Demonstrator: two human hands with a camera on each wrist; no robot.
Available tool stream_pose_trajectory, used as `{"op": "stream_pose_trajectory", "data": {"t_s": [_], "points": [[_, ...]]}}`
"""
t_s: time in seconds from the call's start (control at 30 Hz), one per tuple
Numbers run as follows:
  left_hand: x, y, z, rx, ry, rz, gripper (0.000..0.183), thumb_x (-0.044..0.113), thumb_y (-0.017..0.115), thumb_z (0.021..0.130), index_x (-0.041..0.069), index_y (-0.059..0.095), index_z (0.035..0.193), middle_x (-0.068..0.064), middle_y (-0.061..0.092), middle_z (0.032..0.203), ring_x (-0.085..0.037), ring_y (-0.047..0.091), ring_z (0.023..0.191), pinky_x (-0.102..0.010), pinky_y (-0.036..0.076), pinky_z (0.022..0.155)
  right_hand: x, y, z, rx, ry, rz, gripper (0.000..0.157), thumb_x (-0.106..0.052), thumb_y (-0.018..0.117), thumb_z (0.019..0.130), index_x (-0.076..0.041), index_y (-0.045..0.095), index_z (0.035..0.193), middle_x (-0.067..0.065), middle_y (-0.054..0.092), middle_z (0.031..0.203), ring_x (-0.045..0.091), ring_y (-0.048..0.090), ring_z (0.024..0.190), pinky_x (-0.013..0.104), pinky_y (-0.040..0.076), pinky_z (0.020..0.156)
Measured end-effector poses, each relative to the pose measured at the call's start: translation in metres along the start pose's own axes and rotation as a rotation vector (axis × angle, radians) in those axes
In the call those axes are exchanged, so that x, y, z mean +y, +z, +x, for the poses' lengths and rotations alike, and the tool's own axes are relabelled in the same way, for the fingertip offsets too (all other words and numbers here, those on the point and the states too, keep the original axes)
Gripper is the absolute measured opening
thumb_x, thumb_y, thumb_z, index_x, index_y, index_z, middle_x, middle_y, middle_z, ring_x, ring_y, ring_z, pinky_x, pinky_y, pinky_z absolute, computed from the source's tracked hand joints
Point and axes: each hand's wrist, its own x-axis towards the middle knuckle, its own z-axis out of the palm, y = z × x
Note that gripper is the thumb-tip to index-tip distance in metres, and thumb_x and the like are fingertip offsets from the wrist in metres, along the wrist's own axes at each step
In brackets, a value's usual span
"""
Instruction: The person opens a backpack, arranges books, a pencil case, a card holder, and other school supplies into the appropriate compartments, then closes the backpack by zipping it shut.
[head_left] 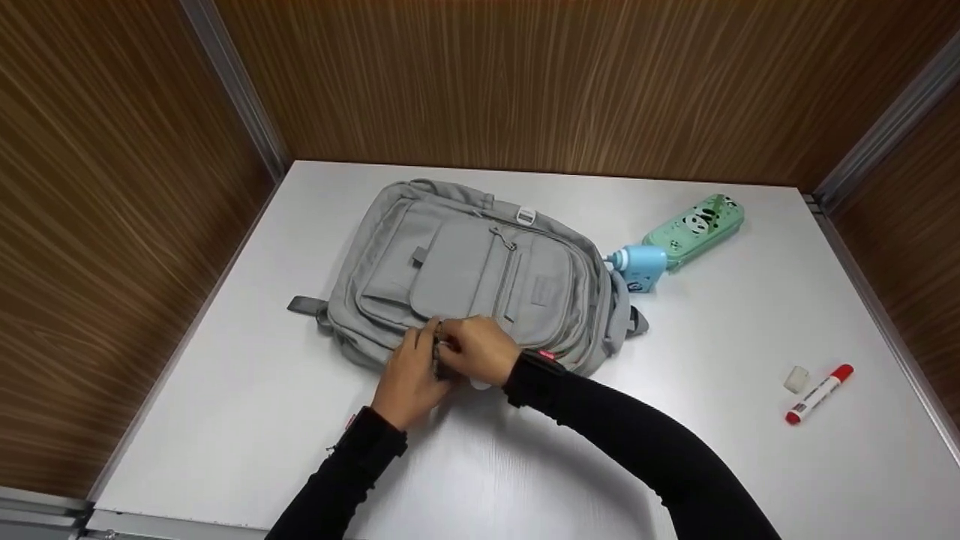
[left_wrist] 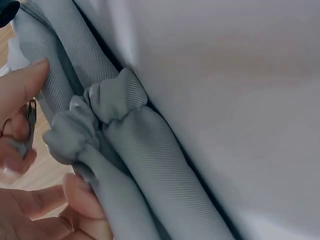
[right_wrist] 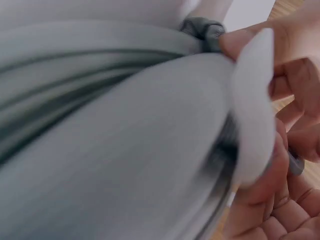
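A grey backpack [head_left: 480, 277] lies flat on the white table, its pocketed front facing up. Both hands are together at its near side edge. My left hand [head_left: 414, 379] pinches bunched grey fabric [left_wrist: 75, 132] there between thumb and finger. Close beside it, my right hand [head_left: 480, 349] has its fingers curled round a small grey pull tab [right_wrist: 296, 162] with a dark metal part, mostly covered by the fingers. A thin white piece [right_wrist: 254, 107] stands out from the bag edge beside the hands in the right wrist view.
Right of the backpack are a light blue bottle [head_left: 643, 266] and a green panda pencil case [head_left: 694, 229]. Farther right lie a whitish eraser [head_left: 796, 379] and a red-capped marker [head_left: 819, 394]. Wood-grain panels [head_left: 540, 82] enclose the table's back and sides.
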Motion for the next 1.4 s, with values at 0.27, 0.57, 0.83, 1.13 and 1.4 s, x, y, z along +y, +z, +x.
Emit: {"op": "stream_pose_trajectory", "data": {"t_s": [0.27,0.57,0.83,1.13,1.4], "points": [[-0.004,0.0,0.001,0.01,-0.043,-0.142,0.071,0.016,0.071,0.068,-0.002,0.037,0.127,-0.015,0.048,0.116,-0.025,0.047,0.106,-0.036,0.039,0.09,-0.003,0.009,0.008,-0.009,-0.06,0.046,0.014,-0.012,0.055,0.08,-0.01,0.063,0.091,-0.004,0.061,0.078,0.007,0.052,0.064,0.018,0.042,0.058],[-0.001,-0.003,0.002,-0.032,-0.047,-0.102,0.072,0.018,0.069,0.069,0.003,0.036,0.131,-0.013,0.049,0.113,-0.024,0.051,0.097,-0.038,0.043,0.081,0.013,-0.009,-0.008,-0.056,-0.096,0.096,0.016,-0.026,0.058,0.085,-0.013,0.066,0.09,-0.009,0.062,0.079,0.001,0.053,0.065,0.019,0.043,0.061],[0.013,-0.002,0.005,0.066,0.052,0.085,0.079,0.051,0.066,0.068,0.005,0.043,0.128,-0.013,0.044,0.113,-0.026,0.043,0.1,-0.037,0.038,0.082,0.057,-0.055,-0.031,0.032,0.045,0.096,0.023,-0.031,0.054,0.088,-0.012,0.065,0.097,-0.007,0.062,0.088,0.006,0.055,0.074,0.022,0.046,0.065],[0.037,0.017,0.011,-0.01,0.108,0.24,0.091,0.066,0.057,0.068,0.015,0.031,0.139,-0.018,0.017,0.144,-0.043,0.012,0.128,-0.058,0.018,0.098,0.131,-0.096,-0.056,0.022,0.233,-0.255,0.049,-0.04,0.053,0.086,-0.016,0.047,0.129,0.017,0.038,0.134,0.038,0.032,0.121,0.051,0.024,0.098],[0.044,0.028,0.013,-0.167,0.037,0.292,0.081,0.068,0.044,0.075,0.022,0.028,0.14,-0.015,0.011,0.146,-0.044,0.002,0.129,-0.062,0.011,0.097,0.156,-0.087,-0.076,-0.075,0.286,-0.341,0.053,-0.05,0.045,0.087,-0.026,0.04,0.134,0.014,0.028,0.141,0.043,0.008,0.129,0.055,0.009,0.101]]}}
